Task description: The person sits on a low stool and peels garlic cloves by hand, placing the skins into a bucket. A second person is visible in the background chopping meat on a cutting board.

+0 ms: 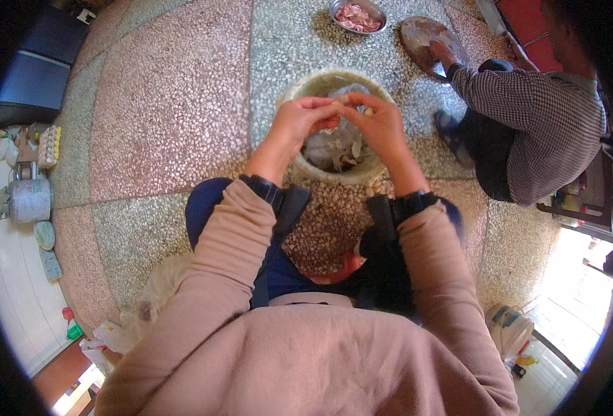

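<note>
My left hand (301,118) and my right hand (381,122) meet at the fingertips over a round, pale bucket (332,178). Between the fingers is a small pale-yellow clove (336,104), which looks like garlic. A second pale piece (368,111) shows in the curled fingers of my right hand. Below, the bucket contains a greyish plastic bag (332,148) and thin pale peels (355,151). Part of the bucket's far side is hidden behind my hands.
A metal bowl of sliced raw meat (357,18) stands on the terrazzo floor (171,104) ahead. On the right a crouching person (535,114) has a hand on a round chopping board (426,44). An egg tray (50,147) and a plastic bag (163,281) are at left.
</note>
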Available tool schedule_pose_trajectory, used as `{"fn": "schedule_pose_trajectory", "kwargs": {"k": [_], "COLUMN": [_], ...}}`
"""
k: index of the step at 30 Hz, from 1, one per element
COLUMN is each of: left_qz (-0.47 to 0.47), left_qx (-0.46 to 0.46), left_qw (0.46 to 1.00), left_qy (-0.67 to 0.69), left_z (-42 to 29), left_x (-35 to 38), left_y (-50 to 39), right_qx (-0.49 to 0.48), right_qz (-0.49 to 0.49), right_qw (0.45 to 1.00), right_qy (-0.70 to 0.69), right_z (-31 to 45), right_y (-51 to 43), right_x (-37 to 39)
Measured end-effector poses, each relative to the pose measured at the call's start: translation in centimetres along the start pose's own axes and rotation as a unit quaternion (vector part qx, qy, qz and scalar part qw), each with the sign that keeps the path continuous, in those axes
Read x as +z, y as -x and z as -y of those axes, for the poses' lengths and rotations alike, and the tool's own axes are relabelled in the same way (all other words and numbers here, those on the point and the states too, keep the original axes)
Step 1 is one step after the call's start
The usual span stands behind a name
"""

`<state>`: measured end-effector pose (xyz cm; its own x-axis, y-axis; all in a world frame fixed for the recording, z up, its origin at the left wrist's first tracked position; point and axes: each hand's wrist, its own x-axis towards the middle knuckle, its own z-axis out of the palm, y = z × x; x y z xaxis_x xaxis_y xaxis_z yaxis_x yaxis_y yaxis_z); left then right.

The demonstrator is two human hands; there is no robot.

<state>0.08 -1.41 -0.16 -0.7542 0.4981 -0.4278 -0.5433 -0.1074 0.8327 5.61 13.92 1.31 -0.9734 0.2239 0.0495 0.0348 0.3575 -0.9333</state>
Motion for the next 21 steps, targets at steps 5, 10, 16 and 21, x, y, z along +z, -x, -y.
{"fn": "schedule_pose_trajectory", "kwargs": {"k": [5, 10, 16, 21], "left_qz": [-0.001, 0.014, 0.016, -0.022], "left_qx": [0.000, 0.017, 0.027, 0.021], "left_qw": [1.000, 1.000, 0.999, 0.999], "left_qy": [-0.013, -0.020, 0.014, -0.027], "left_z": [-0.1, -0.2, 0.1, 0.5], "left_x": [0.1, 0.2, 0.2, 0.1], "left_y": [-0.1, 0.0, 0.0, -0.3], "right_qx": [0.006, 0.123, 0.213, 0.007], "right_qz": [0.011, 0.020, 0.036, -0.031], "right_qw": [1.000, 0.988, 0.969, 0.996], "right_qy": [-0.002, -0.087, -0.119, 0.083], "right_z": [-0.6, -0.3, -0.2, 0.0], "right_y": [-0.4, -0.5, -0.5, 0.2], "right_x": [-0.1, -0.6, -0.7, 0.6]}}
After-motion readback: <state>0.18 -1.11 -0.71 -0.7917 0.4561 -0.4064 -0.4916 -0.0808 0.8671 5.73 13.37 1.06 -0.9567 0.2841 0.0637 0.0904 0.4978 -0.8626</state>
